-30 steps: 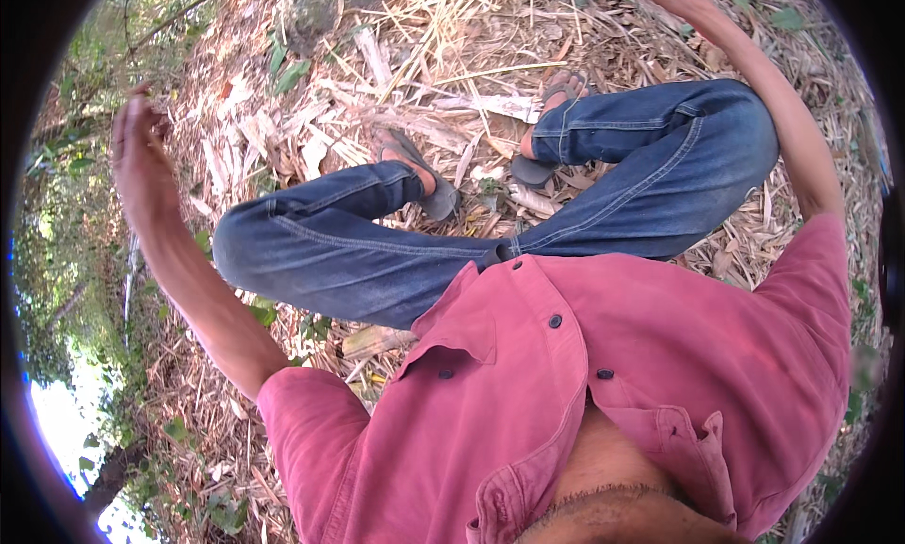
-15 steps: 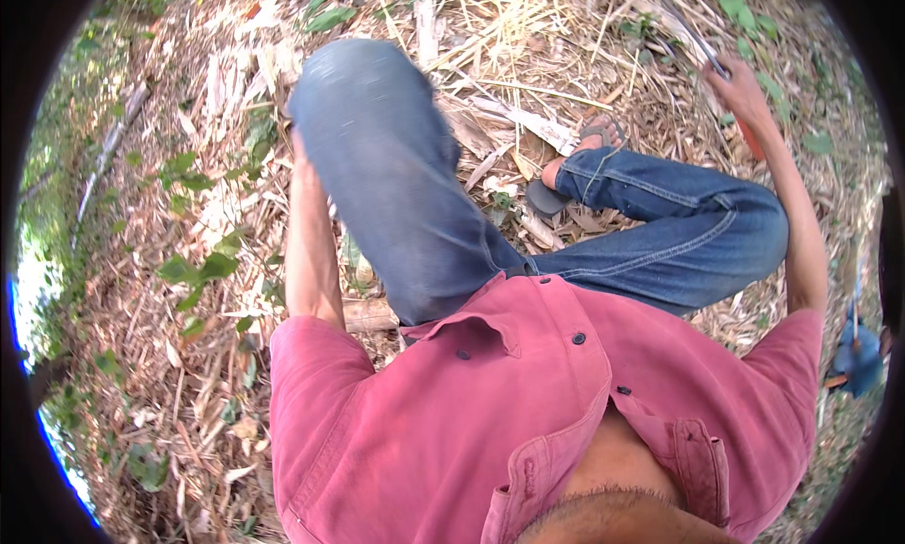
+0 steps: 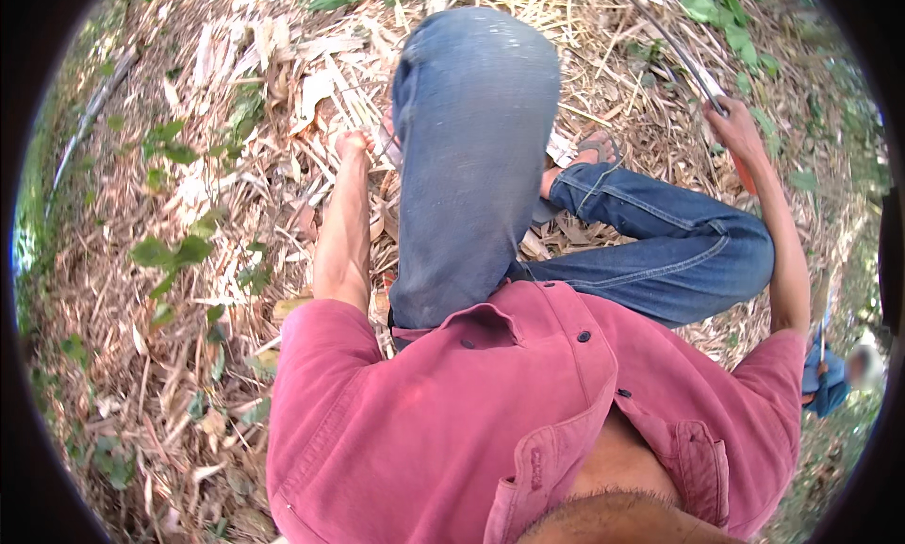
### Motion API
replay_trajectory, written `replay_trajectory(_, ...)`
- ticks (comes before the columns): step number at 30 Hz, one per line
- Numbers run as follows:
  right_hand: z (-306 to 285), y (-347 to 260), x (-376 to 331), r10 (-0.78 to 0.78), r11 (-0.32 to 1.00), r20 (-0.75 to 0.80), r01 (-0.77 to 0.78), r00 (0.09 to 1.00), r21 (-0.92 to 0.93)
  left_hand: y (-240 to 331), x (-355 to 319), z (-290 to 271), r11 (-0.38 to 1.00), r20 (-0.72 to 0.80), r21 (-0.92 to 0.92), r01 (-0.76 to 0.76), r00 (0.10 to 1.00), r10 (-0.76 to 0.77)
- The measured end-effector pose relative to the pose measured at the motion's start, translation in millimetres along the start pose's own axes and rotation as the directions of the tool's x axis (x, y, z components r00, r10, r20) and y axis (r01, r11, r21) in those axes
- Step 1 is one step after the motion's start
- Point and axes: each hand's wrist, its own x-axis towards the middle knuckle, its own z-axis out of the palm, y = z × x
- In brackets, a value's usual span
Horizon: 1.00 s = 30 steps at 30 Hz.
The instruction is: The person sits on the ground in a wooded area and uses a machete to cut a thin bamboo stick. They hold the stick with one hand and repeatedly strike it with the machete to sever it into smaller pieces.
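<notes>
My left hand [image 3: 354, 142] is closed in a fist just left of my raised left knee, low over the wood chips. Thin strands lie beside its fingers, and what it grips, if anything, cannot be made out. My right hand [image 3: 735, 127], out at the far right past my bent right leg, is wrapped round a machete. Its orange handle [image 3: 745, 174] shows below the hand, while the long, dark, narrow blade [image 3: 675, 46] points up and left, its tip near the upper edge of the view.
My jeans-clad left leg [image 3: 476, 157] stands bent in the middle; my sandalled right foot [image 3: 594, 150] rests on the litter. Dry chips and straw [image 3: 245, 148] cover the ground. Leafy seedlings [image 3: 172, 254] grow at left, leaves [image 3: 721, 16] at upper right. A blurred person in blue [image 3: 825, 379] is at far right.
My left knee has swung to the right. My left hand, earlier mostly hidden behind that knee, now shows as a fist beside it. The right hand keeps its hold on the machete.
</notes>
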Motion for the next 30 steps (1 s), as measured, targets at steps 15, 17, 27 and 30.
replay_trajectory(15, -9.0, 2.6, -3.0, -0.108, 0.988, -0.074, 0.099, 0.991, -0.115, 366.9, 67.3, 14.6, 0.004, 0.714, 0.599, -0.801, 0.536, 0.449)
replay_trajectory(17, -9.8, 20.4, -3.3, -0.117, 0.972, -0.045, 0.105, 0.992, -0.211, 433.4, 15.0, 83.1, -0.154, 0.726, 0.642, -0.751, 0.531, 0.437)
replay_trajectory(27, -14.1, 14.2, 0.0, -0.220, 0.867, 0.324, 0.336, 0.920, -0.367, 273.3, -77.2, 217.8, -0.341, 0.801, 0.456, -0.822, 0.546, -0.244)
replay_trajectory(30, -10.1, -0.6, -14.0, -0.165, 0.900, 0.237, 0.244, 0.958, -0.362, 170.1, -52.6, 210.1, -0.535, 0.889, 0.307, -0.787, 0.438, -0.135)
